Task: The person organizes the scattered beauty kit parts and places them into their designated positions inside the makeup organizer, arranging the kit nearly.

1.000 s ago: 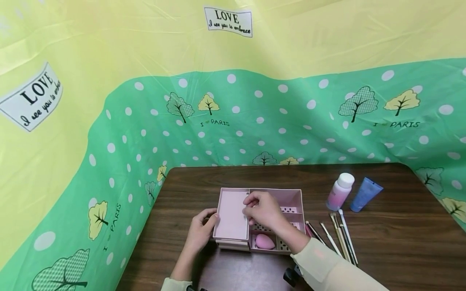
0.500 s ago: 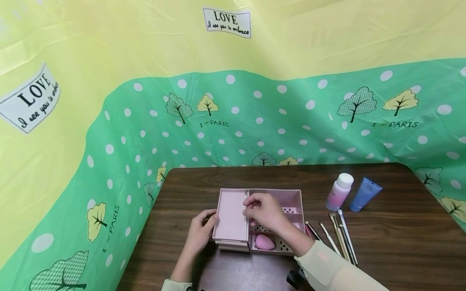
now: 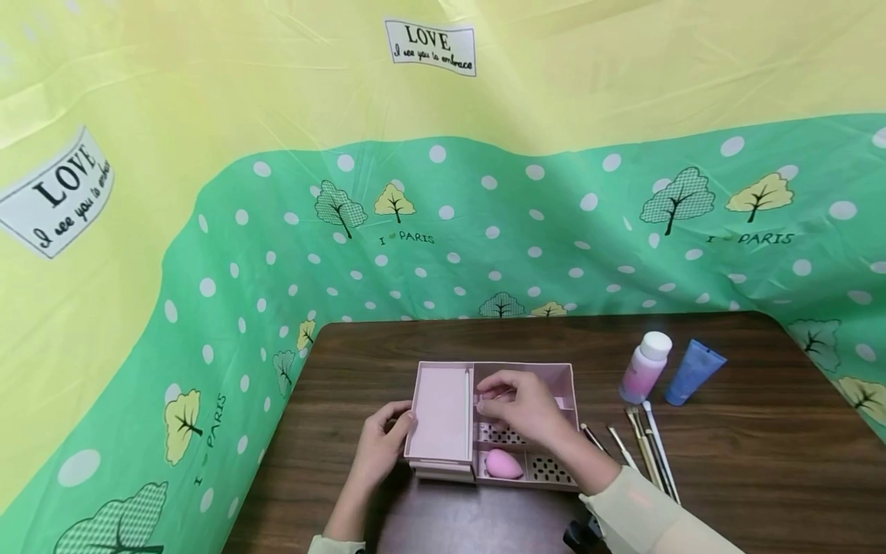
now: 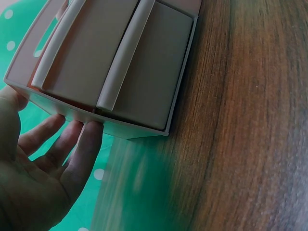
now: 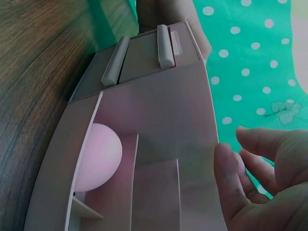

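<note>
A pink organizer box [image 3: 446, 471] sits on the table, with two drawers in its left part and open compartments on its right. A thin white stick [image 3: 467, 415] lies along the right edge of its shallow top tray [image 3: 438, 415]; its exact kind is unclear. My left hand [image 3: 382, 437] touches the box's left side with its fingertips, thumb at the upper edge. Over the compartments hovers my right hand [image 3: 522, 406], fingers loosely bent and nothing visible between them. A pink makeup sponge [image 3: 503, 464] sits in the front compartment, seen also in the right wrist view.
Several makeup brushes [image 3: 652, 450] lie right of the box, partly behind the right forearm. Behind them stand a pink bottle with a white cap [image 3: 647, 368] and a blue tube [image 3: 694, 373]. A patterned curtain [image 3: 415, 254] borders the wooden table [image 3: 761, 431].
My right hand has moved right, away from the tray's edge, letting go of the white stick, which now lies in full view. The left hand stays at the box's side.
</note>
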`<state>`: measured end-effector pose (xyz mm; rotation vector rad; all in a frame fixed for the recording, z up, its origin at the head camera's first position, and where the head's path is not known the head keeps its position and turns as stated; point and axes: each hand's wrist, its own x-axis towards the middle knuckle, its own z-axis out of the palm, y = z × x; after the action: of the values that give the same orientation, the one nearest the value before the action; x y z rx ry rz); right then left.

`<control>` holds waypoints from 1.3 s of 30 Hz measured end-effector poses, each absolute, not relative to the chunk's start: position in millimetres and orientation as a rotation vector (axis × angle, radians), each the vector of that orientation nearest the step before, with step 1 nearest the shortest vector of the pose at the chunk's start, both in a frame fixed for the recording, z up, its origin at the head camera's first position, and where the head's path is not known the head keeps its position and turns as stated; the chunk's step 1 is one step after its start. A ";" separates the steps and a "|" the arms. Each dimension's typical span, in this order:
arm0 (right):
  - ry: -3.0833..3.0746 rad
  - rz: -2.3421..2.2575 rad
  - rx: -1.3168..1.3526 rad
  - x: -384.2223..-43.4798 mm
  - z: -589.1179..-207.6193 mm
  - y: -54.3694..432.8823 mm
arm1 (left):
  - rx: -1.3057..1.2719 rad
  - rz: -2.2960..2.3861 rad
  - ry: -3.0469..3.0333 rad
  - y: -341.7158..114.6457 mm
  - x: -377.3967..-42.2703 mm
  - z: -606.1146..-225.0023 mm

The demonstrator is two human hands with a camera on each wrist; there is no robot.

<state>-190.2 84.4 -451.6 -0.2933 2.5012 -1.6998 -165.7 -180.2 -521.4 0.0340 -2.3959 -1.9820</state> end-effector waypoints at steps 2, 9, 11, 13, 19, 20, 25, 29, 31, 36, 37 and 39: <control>2.513 -1.696 -0.279 -189.2 -451.9 88.1 | 0.051 -1.975 -2.402 -179.4 -166.2 -521.7; 2.538 -1.695 -0.278 -187.8 -453.1 102.8 | 0.074 -1.888 -2.447 -177.2 -168.2 -522.3; 2.551 -1.697 -0.289 -187.8 -453.9 108.7 | 0.074 -1.888 -2.447 -176.8 -168.1 -521.2; 2.560 -1.703 -0.291 -187.7 -454.5 115.0 | 0.066 -1.925 -2.427 -177.5 -167.9 -521.8; 2.586 -1.692 -0.192 -185.1 -455.1 133.1 | 0.064 -2.036 -2.408 -180.0 -167.2 -520.4; 2.588 -1.691 -0.179 -184.2 -454.9 135.9 | 0.069 -2.051 -2.409 -180.5 -167.3 -519.4; 2.612 -1.690 -0.128 -181.7 -456.6 150.3 | 0.073 -2.127 -2.407 -183.6 -168.4 -516.5; 2.618 -1.698 -0.102 -180.5 -461.2 162.3 | 0.080 -2.180 -2.410 -186.0 -168.5 -513.6; 2.634 -1.695 -0.096 -180.3 -464.3 168.3 | 0.080 -2.188 -2.420 -186.9 -168.2 -512.6; 2.620 -1.738 -0.051 -177.9 -470.3 182.1 | 0.076 -2.171 -2.453 -187.4 -167.0 -511.5; 2.605 -1.759 -0.038 -177.4 -470.8 184.6 | 0.075 -2.170 -2.457 -187.4 -167.0 -511.2; 2.570 -1.796 -0.012 -176.4 -471.1 189.6 | 0.083 -2.176 -2.455 -187.2 -167.1 -510.2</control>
<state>-176.4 189.6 -471.1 -0.0125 2.5703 -1.7958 -167.1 -187.2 -510.2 0.0825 -2.4549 -2.1759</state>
